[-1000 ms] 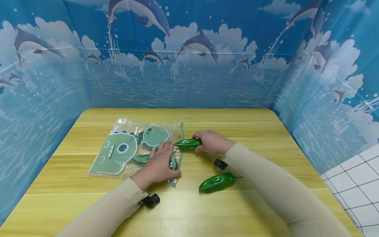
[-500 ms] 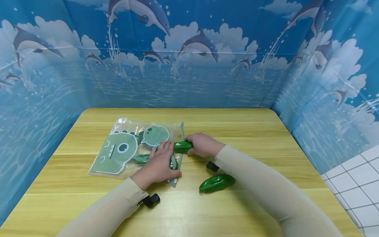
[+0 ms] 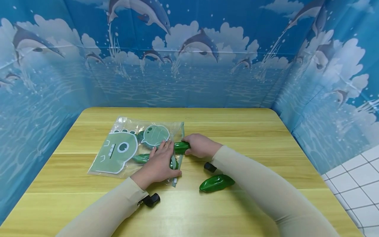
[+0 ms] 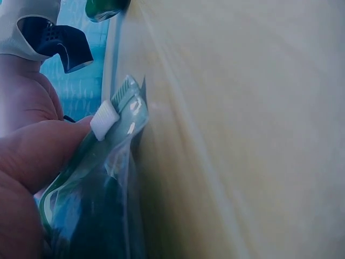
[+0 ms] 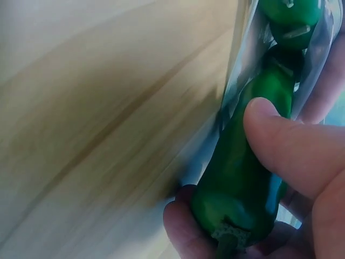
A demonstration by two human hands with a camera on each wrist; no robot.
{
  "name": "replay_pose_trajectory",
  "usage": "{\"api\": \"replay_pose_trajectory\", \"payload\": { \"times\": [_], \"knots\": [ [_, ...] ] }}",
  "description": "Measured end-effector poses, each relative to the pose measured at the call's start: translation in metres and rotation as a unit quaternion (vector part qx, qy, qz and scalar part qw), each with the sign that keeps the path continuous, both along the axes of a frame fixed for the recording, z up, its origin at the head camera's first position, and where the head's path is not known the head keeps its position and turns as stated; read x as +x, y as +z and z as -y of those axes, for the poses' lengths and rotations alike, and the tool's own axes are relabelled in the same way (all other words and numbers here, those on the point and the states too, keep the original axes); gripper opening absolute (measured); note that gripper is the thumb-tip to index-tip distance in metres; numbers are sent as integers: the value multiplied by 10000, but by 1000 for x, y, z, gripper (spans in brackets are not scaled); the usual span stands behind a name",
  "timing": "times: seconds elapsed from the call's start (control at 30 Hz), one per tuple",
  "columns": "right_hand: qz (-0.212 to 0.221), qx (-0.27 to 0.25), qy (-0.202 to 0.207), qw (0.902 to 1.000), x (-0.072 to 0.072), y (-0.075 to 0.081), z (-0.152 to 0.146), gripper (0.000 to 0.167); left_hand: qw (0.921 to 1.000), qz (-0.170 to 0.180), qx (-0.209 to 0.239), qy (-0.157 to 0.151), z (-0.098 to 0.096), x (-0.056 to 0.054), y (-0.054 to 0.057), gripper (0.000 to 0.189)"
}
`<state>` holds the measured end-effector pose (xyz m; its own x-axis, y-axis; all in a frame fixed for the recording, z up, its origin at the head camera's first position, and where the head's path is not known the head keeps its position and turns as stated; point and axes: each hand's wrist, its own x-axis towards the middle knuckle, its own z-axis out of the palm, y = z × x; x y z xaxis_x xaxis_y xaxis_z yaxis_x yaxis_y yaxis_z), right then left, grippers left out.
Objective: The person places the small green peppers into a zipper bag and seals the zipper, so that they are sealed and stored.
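Pepper (image 3: 181,147), glossy, probably light and slippery, best held by its stem end (image 5: 228,237), where right hand (image 3: 202,145) grips it; left hand (image 3: 158,165) lies straight-fingered on bag (image 3: 118,151).

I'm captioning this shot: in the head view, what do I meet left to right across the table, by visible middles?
Printed clear bag, left hand, held green pepper, right hand, loose green pepper.

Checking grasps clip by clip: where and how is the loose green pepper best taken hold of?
Probably the middle of the loose green pepper, from above, gripping across its width. It lies on its side, longer than wide, so its flanks give the narrow span, while the table blocks its underside. The right sleeve hides its right tip in the head view.
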<state>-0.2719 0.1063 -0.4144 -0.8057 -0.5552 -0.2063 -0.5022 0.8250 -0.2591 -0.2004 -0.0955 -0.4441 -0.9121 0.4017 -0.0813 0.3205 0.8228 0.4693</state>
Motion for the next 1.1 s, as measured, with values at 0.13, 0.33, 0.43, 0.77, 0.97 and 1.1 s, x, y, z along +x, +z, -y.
{"api": "replay_pose_trajectory", "payload": {
  "times": [0.13, 0.33, 0.43, 0.77, 0.97, 1.1],
  "knots": [
    [-23, 98, 116, 9999, 3, 2, 2, 54, 10000, 5, -28, 9, 0, 0, 0, 125],
    [-12, 120, 153, 9998, 6, 3, 1, 52, 10000, 0, -46, 7, 0, 0, 0, 125],
    [44, 86, 244, 9997, 6, 5, 2, 48, 10000, -9, -28, 2, 0, 0, 0, 124],
    [147, -203, 95, 9996, 7, 2, 11, 48, 10000, 13, 2, -40, 1, -1, 0, 124],
    [287, -299, -8, 9991, 5, 2, 6, 53, 10000, -37, -14, -61, 2, -1, 0, 124],
    [361, -292, -105, 9989, 4, 3, 2, 47, 10000, -50, -48, -52, 2, -1, 1, 124]
  ]
}}
